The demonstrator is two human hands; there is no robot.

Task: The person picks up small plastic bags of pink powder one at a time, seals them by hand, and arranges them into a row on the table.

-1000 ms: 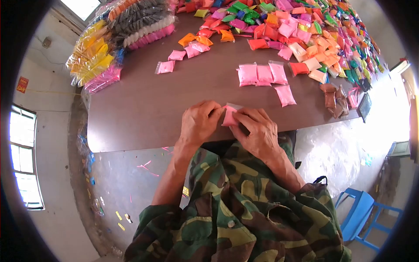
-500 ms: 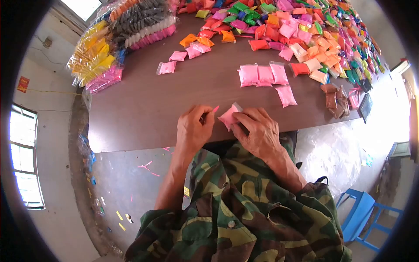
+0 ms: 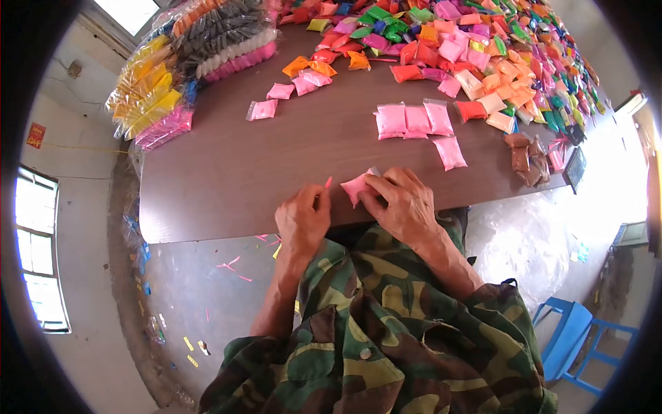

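Between the thumb and fingers of my right hand [image 3: 403,203] is a small pink packet [image 3: 357,186], near the table's front edge. My left hand [image 3: 303,215] is closed on a thin pink strip [image 3: 328,182], whose tip sticks up past the fingers. A gap separates the strip from the packet. Farther back lie a row of pink packets [image 3: 416,120] and one more pink packet [image 3: 449,152] just in front of its right end.
A large heap of coloured packets [image 3: 483,55] covers the back right of the brown table [image 3: 221,165]. Bagged stacks [image 3: 148,90] stand at the back left. Brown packets [image 3: 527,160] lie at the right edge. A blue stool [image 3: 565,338] is at lower right.
My left hand has moved left and slightly down with the strip, away from the packet. My right hand and its packet have shifted slightly left.
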